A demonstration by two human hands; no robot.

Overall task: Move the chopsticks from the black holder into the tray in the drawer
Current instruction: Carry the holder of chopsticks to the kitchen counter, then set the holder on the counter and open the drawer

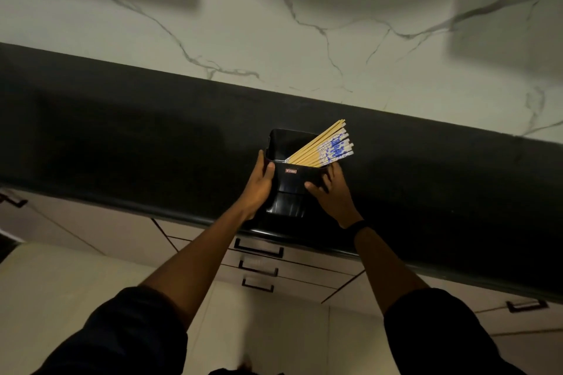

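I had both hands clasped on the black holder [289, 179] standing on the dark desk [122, 137]: left hand [259, 189] and right hand [332, 195] each in a closed grip on its sides. The chopsticks [323, 148] leaned inside it, tips tilted right.

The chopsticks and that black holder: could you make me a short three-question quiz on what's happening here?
1. True or false: both hands grip the black holder.
2. The chopsticks lean toward which side? A) left B) right
3. Fill in: the three drawers under the counter are all ____.

Key: 1 true, the left hand and right hand clasp its sides; 2 B; 3 closed.
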